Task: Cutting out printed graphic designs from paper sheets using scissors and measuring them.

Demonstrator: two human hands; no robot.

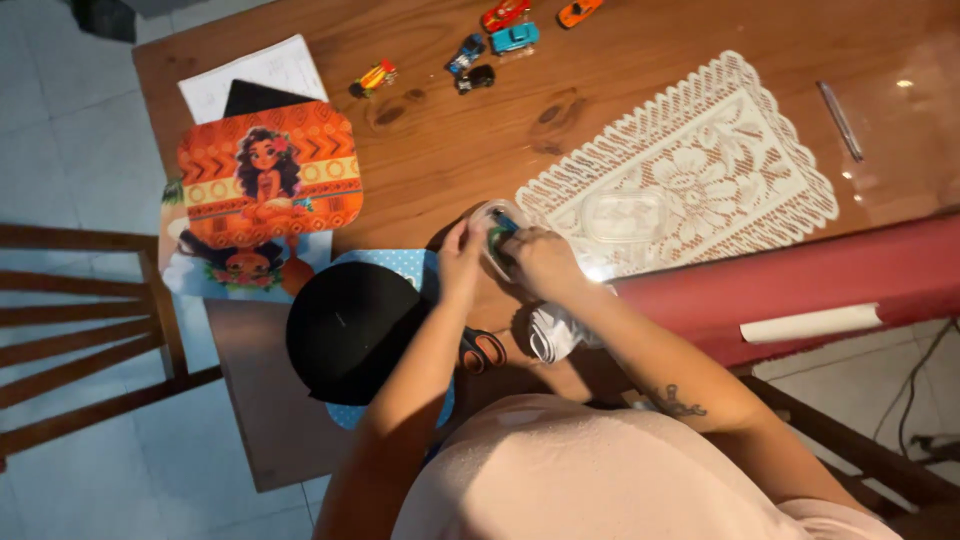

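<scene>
Both my hands meet over the near edge of the wooden table [440, 150]. Between them is a small clear plastic blister pack [497, 232] with a blue and green toy inside. My left hand [460, 258] pinches its left edge. Fingers curled, my right hand [542, 263] grips its right side. Black-handled scissors [482, 350] lie just below my left forearm, and a crumpled white cloth [553, 332] lies under my right wrist.
A white lace mat [690, 170] with a clear plastic lid [622, 215] lies to the right. Several toy cars [490, 45] stand at the far edge. An orange cartoon-print tray [268, 175], a black cap [350, 330], a pen [840, 120], a red roll [800, 285] and a wooden chair [80, 330] surround me.
</scene>
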